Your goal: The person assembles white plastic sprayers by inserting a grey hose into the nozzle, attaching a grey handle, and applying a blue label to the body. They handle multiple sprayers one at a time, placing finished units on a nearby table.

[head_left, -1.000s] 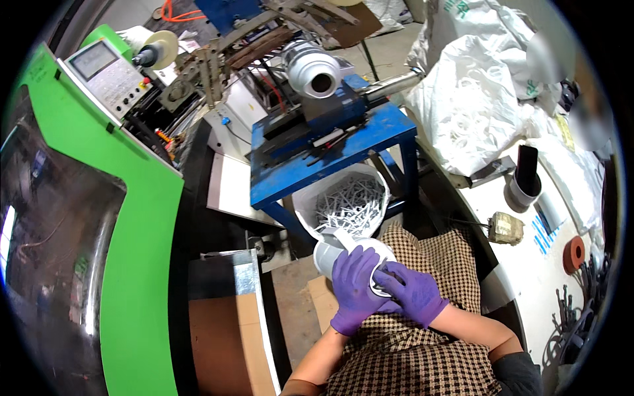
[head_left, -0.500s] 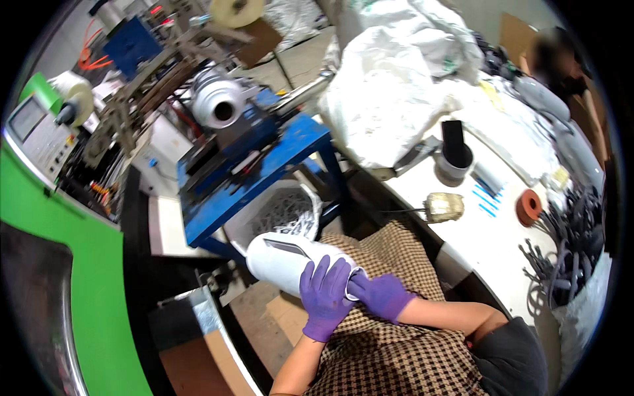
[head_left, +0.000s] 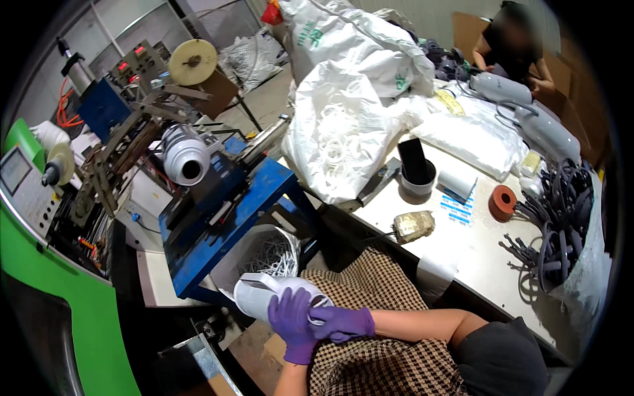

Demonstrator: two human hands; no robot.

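Observation:
A white plastic cylinder (head_left: 256, 298) with a long opening in its upper side lies tilted over my lap. Purple gloves cover both hands. My left hand (head_left: 291, 322) is wrapped round the cylinder near its near end, fingers over the top. At that open end, my right hand (head_left: 341, 324) is closed on the rim; some of its fingertips are hidden there. Just beyond the cylinder stands a white-lined bin (head_left: 228, 272) holding thin white plastic scraps (head_left: 272, 254).
A blue metal stand (head_left: 254, 206) carries a silver cylindrical fixture (head_left: 186, 158). On the white table (head_left: 492, 284) are a grey cup (head_left: 417, 188), a tape-wrapped block (head_left: 414, 226), a brown tape roll (head_left: 502, 202) and dark grey straps (head_left: 561, 224). Another person (head_left: 515, 56) sits at the far right.
The view has shifted, so the surroundings sit lower and further left. The cylinder has turned somewhat in my hands, and my right hand sits closer to my left. The other person shows more.

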